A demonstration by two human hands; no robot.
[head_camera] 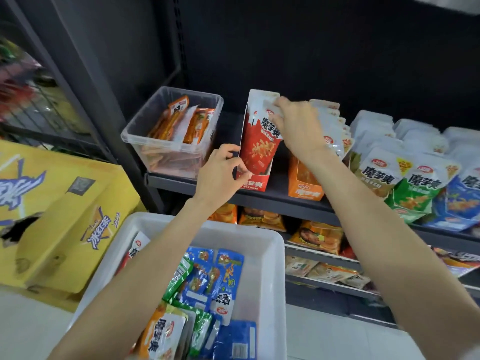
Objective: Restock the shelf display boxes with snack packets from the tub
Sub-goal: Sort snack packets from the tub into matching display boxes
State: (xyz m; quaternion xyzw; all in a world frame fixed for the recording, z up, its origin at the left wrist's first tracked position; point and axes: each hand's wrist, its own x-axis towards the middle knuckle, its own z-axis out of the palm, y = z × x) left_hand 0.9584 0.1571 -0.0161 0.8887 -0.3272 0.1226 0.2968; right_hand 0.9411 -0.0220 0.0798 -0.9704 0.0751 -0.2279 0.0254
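Observation:
A tall red display box (259, 149) stands on the dark shelf (272, 201). My left hand (220, 172) pinches its lower left front edge. My right hand (296, 123) reaches over the box's open top and grips a white snack packet (270, 110) at the rim. An orange display box (304, 185) sits just right of it, partly hidden by my right forearm. Below, the white tub (272, 255) holds several loose packets in blue, green and orange (207, 287).
A clear plastic bin (145, 136) with orange packets stands left of the red box. Brown, green and blue display boxes (415, 188) full of white packets fill the shelf's right side. A yellow carton (59, 219) stands on the floor at left. Lower shelves hold bagged snacks (319, 237).

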